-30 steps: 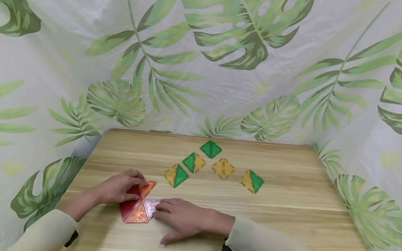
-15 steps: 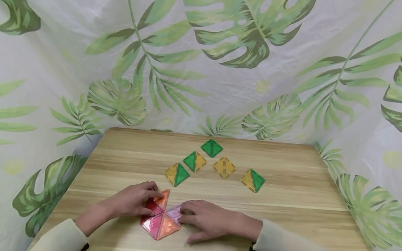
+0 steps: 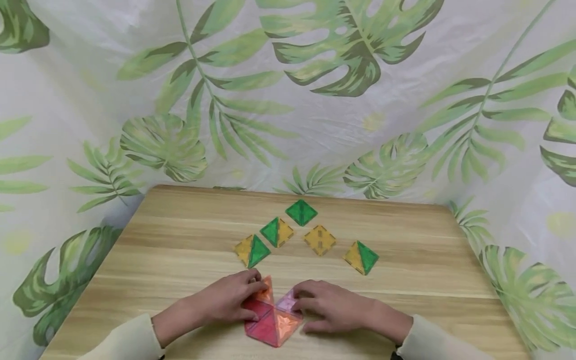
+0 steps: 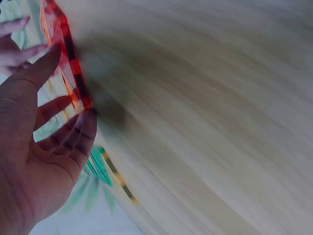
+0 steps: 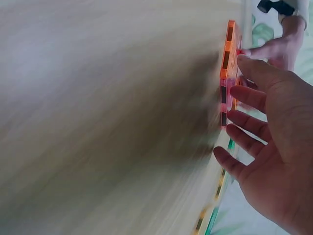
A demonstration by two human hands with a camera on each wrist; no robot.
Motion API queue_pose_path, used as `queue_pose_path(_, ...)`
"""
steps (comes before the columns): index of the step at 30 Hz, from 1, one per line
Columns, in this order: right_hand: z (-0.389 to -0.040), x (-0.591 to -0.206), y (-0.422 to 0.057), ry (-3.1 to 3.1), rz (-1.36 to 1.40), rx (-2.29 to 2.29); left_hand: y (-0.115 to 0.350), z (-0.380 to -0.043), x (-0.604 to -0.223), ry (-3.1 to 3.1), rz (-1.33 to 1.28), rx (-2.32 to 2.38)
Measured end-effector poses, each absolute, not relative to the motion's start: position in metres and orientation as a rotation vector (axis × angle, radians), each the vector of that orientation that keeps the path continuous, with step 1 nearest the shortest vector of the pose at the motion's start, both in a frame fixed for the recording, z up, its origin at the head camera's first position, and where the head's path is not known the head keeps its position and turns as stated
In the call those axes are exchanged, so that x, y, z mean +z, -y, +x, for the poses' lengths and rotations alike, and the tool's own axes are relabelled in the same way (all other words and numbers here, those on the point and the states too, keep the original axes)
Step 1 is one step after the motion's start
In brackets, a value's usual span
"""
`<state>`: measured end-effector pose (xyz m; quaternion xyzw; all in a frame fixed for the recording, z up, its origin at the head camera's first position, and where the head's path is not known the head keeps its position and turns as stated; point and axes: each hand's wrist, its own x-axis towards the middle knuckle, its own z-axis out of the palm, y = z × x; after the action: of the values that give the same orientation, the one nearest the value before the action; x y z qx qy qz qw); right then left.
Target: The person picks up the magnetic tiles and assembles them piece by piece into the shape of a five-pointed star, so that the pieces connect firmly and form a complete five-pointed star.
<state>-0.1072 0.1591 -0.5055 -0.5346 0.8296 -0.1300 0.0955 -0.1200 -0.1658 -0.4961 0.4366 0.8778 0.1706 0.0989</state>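
Translucent triangular magnetic tiles lie joined near the front of the table in the head view: two red tiles (image 3: 263, 328), a lower orange tile (image 3: 287, 325), an upper orange tile (image 3: 268, 290) and a pale purple tile (image 3: 285, 303). From the left, my left hand (image 3: 225, 299) holds the cluster, thumb on red and fingertips at the upper orange tile. My right hand (image 3: 335, 308) touches the purple tile with its fingers extended; its thumb lies beside the lower orange tile. In the right wrist view, orange and pink tile edges (image 5: 224, 93) stand beside my fingertips.
Farther back lie several two-triangle squares: a green pair (image 3: 301, 213), a yellow pair (image 3: 320, 240), and green-yellow pairs at left (image 3: 252, 251), at centre-left (image 3: 277, 232) and at right (image 3: 361, 258). A leaf-printed cloth (image 3: 315, 125) hangs behind the wooden table (image 3: 427, 285).
Both hands and the joined tiles have slid rightward and slightly nearer the front, the cluster turning as it moved. The green and yellow squares have stayed in place.
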Motion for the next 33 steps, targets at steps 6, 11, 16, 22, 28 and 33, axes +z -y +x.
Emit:
queue_pose_path(6,-0.11,-0.507,-0.185,-2.514,-1.543,-0.404,0.139,-0.121,-0.495,-2.619,1.229,0.51)
queue_pose_path(11,-0.118,-0.508,-0.201,-2.549,-1.529,-0.415,0.122,-0.128,-0.5,-2.646,1.2,0.517)
queue_pose_path(16,-0.131,-0.508,-0.209,-2.596,-1.52,-0.442,0.11,-0.136,-0.504,-2.696,1.166,0.52)
queue_pose_path(22,-0.14,-0.507,-0.208,-2.645,-1.443,-0.492,0.106,-0.145,-0.503,-2.691,1.118,0.573)
queue_pose_path(28,-0.136,-0.514,-0.198,-2.741,-1.23,-0.672,0.108,-0.152,-0.501,-2.657,1.125,0.652)
queue_pose_path(33,-0.134,-0.521,-0.186,-2.871,-0.928,-0.766,0.108,-0.156,-0.502,-2.67,1.148,0.623)
